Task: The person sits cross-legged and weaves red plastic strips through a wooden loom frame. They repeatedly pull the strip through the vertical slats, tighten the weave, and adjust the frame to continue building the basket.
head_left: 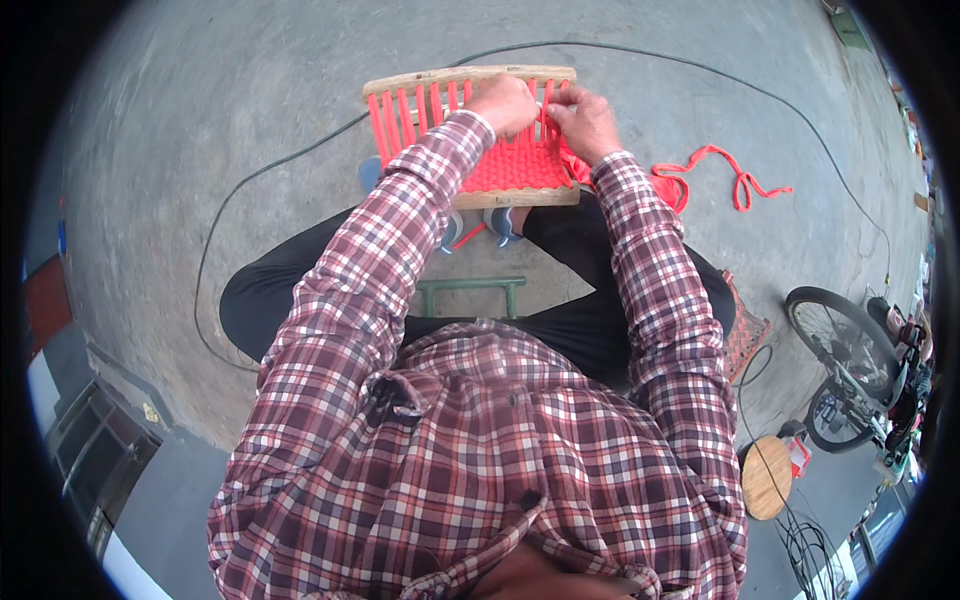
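Note:
A wooden frame (420, 77), strung with upright red strands (405, 118), lies above my shoes, its lower part filled with woven red cord (510, 170). My left hand (505, 105) is curled over the strands near the top bar, its fingertips hidden. Just to its right, my right hand (585, 125) pinches red strand at the frame's right side. A loose length of red cord (742, 185) trails from the weave across the concrete to the right.
A dark cable (650, 55) arcs around me on the concrete floor (180, 120). Between my legs is a green metal bar (470, 283). At right are a bicycle (850, 350), a round wooden board (765, 480) and coiled wires (810, 550).

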`<action>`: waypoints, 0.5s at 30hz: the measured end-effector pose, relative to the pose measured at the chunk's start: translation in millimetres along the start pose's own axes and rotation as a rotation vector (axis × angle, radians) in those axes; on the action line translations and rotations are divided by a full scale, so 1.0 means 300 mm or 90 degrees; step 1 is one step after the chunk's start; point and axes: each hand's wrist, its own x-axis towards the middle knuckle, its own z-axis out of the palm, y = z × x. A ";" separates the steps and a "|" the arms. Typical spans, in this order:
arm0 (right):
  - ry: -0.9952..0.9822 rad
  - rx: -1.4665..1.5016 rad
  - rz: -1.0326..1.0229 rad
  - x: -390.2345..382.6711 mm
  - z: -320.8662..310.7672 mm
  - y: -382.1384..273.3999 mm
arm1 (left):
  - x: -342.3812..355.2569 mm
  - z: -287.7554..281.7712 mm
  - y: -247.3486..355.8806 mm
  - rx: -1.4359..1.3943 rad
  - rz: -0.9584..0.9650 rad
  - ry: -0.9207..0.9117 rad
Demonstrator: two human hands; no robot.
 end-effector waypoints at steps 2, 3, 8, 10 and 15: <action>0.003 0.092 -0.030 0.003 -0.002 -0.018 | -0.016 -0.050 -0.001 -0.073 0.004 0.040; -0.051 0.186 -0.019 0.008 -0.002 -0.024 | -0.024 -0.072 -0.005 -0.173 -0.008 0.013; -0.152 0.238 0.121 0.022 0.010 -0.028 | -0.046 -0.101 -0.015 -0.222 -0.009 -0.029; -0.137 0.282 0.172 0.025 0.011 -0.018 | -0.047 -0.076 -0.018 -0.119 -0.028 -0.006; -0.104 0.199 0.120 0.030 0.012 0.003 | -0.009 -0.018 -0.035 0.002 0.063 0.007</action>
